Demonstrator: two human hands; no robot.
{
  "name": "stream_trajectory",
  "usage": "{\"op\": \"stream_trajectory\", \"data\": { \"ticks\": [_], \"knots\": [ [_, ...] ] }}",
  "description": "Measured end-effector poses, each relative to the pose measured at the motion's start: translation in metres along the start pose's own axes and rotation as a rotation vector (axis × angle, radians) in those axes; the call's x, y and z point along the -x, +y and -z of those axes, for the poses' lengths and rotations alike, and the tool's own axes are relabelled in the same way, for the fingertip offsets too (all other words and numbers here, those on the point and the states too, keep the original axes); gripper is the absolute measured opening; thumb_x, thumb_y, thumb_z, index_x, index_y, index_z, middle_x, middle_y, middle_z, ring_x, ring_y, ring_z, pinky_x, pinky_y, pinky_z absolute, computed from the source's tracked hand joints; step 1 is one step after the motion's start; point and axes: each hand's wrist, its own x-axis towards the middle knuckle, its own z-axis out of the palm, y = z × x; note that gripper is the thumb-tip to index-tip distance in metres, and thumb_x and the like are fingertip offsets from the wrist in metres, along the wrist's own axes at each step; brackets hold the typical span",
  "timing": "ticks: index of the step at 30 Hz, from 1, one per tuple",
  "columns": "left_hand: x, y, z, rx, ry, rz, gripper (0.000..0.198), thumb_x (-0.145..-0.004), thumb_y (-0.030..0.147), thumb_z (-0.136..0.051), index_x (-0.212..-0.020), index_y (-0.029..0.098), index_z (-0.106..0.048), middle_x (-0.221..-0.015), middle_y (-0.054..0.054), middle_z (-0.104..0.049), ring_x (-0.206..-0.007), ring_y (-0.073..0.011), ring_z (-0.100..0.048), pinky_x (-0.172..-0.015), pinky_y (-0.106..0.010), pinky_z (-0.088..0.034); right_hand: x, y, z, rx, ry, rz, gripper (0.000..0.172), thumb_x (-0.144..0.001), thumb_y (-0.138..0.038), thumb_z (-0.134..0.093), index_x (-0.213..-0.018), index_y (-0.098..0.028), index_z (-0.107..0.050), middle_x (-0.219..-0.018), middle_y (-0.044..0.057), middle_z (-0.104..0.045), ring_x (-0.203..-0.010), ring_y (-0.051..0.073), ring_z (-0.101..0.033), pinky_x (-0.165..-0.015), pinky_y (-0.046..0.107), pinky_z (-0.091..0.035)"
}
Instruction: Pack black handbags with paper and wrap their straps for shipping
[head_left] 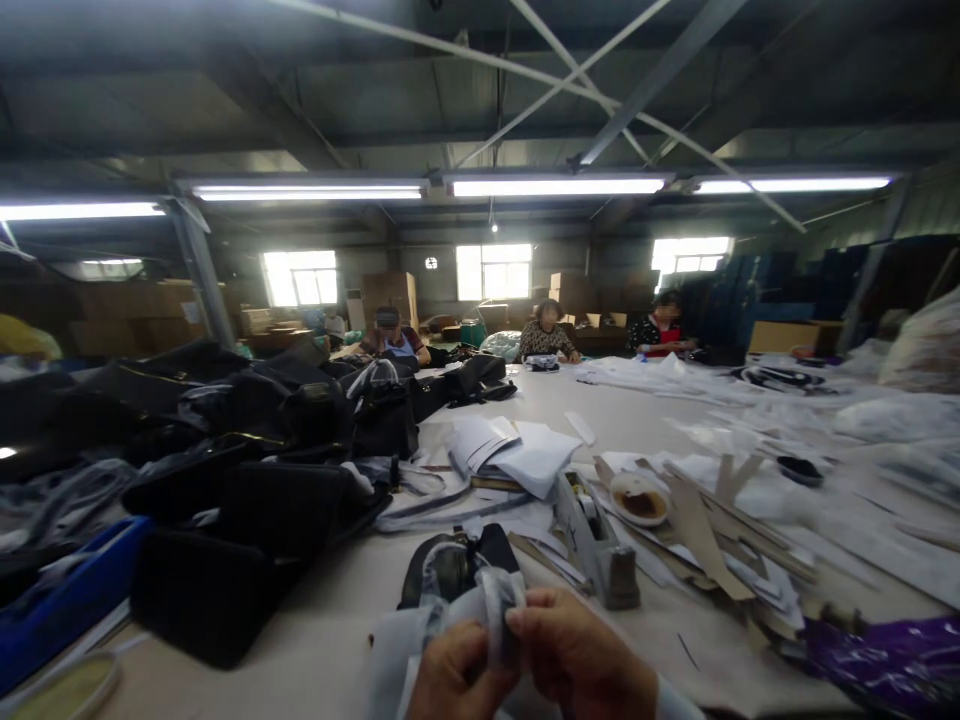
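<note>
My left hand (459, 668) and my right hand (574, 645) are close together at the bottom middle, both closed on a translucent white wrapping (493, 605). Thumb and fingers of the right hand pinch its upper edge, while the left hand grips it lower down. The wrapping forms a band-like loop; what lies inside it I cannot make out. Just beyond my hands, a small black bag (427, 572) rests on the table, partly covered by the wrapping. More of the white sheet hangs beside my left hand.
Black bags (292, 510) are heaped on the left near a blue bin (71, 590). A tape dispenser (596, 540), paper sheets (525, 450), a bowl of brown stuff (639, 498), cardboard strips (705, 530) and a purple plastic bundle (889, 655) lie ahead and right. Several people sit across the table.
</note>
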Motion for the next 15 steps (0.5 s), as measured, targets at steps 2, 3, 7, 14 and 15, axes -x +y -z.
{"op": "stream_trajectory", "data": {
  "ticks": [2, 3, 7, 14, 15],
  "knots": [
    [-0.001, 0.004, 0.003, 0.182, -0.058, 0.208, 0.045, -0.069, 0.058, -0.083, -0.068, 0.015, -0.069, -0.06, -0.001, -0.054, -0.058, -0.0124, -0.047, -0.058, -0.023, -0.041, 0.003, 0.001, -0.005, 0.159, 0.027, 0.077, 0.032, -0.069, -0.044, -0.075, -0.074, -0.017, -0.059, -0.05, -0.009, -0.036, -0.042, 0.005, -0.025, -0.044, 0.022, -0.016],
    [-0.003, 0.006, 0.005, 0.306, -0.063, 0.332, 0.049, -0.066, 0.059, -0.084, -0.068, 0.015, -0.065, -0.055, 0.002, -0.047, -0.052, -0.009, -0.04, -0.052, -0.02, -0.035, 0.004, 0.003, -0.006, 0.295, 0.038, 0.144, 0.026, -0.072, -0.039, -0.072, -0.071, -0.016, -0.059, -0.051, -0.007, -0.038, -0.045, 0.006, -0.029, -0.046, 0.023, -0.019],
    [-0.015, 0.009, 0.008, 0.648, 0.086, 0.637, 0.052, -0.057, 0.049, -0.091, -0.069, 0.017, -0.051, -0.051, 0.011, -0.032, -0.044, -0.0028, -0.02, -0.043, -0.016, -0.011, 0.008, 0.011, -0.002, 0.987, 0.145, 0.503, 0.022, -0.078, -0.02, -0.061, -0.06, -0.017, -0.048, -0.06, -0.002, -0.047, -0.06, 0.011, -0.041, -0.058, 0.027, -0.026],
    [-0.013, 0.011, -0.007, 0.43, 0.175, 0.559, 0.04, -0.063, 0.044, -0.083, -0.07, 0.018, -0.053, -0.047, 0.011, -0.033, -0.04, -0.0041, -0.021, -0.042, -0.021, -0.011, 0.009, 0.005, 0.013, 0.811, 0.017, 0.311, 0.042, -0.088, -0.052, -0.059, -0.066, -0.019, -0.046, -0.06, -0.003, -0.042, -0.056, 0.01, -0.036, -0.053, 0.026, -0.025],
    [-0.011, 0.009, -0.01, 0.359, 0.189, 0.525, 0.038, -0.067, 0.044, -0.08, -0.069, 0.017, -0.054, -0.047, 0.01, -0.034, -0.041, -0.0046, -0.022, -0.042, -0.022, -0.013, 0.008, 0.002, 0.013, 0.628, -0.003, 0.177, 0.05, -0.086, -0.063, -0.057, -0.066, -0.02, -0.045, -0.057, -0.005, -0.036, -0.051, 0.008, -0.029, -0.048, 0.025, -0.02]
  ]
}}
